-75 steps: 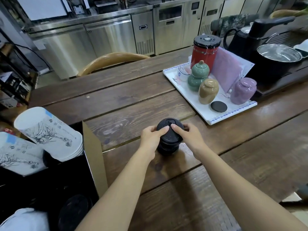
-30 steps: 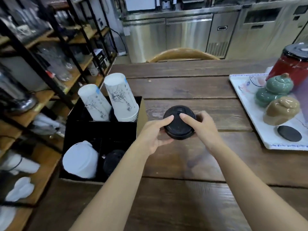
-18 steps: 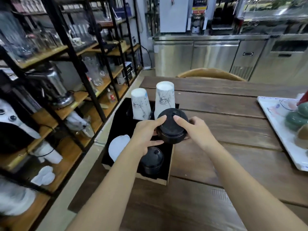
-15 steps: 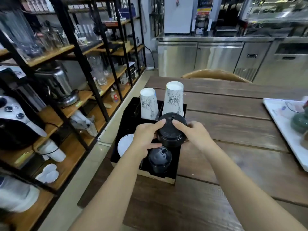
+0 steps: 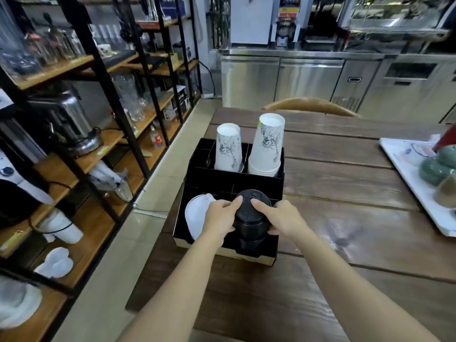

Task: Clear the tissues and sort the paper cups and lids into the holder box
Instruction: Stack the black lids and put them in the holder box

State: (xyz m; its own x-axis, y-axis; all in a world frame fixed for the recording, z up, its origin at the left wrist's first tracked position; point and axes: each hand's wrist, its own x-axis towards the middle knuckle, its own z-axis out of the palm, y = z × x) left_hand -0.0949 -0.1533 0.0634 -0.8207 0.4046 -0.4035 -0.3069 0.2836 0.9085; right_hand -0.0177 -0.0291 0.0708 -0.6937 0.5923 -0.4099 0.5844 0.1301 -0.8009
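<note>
Over the holder box, at its near right compartment: one stack of black lids, clamped between both hands; carried there from the open table planks to the right of the box, where it stood a few seconds before, and now lowered almost onto black lids already seated in that compartment; judged to mean the lid sorting was nearly finished, only the release remaining. Left hand: curled on the stack's left side, forefinger across the top lid, thumb low on the wall. Right hand: mirrored on the right side, forefinger on the top, fingers wrapped behind; both forearms reaching in from the near edge, wrists level. Beside the stack, in the box's near left compartment: white lids, tilted. At the box's far side: two stacks of printed paper cups, inverted, upright. Tissues: none visible near the box.
</note>
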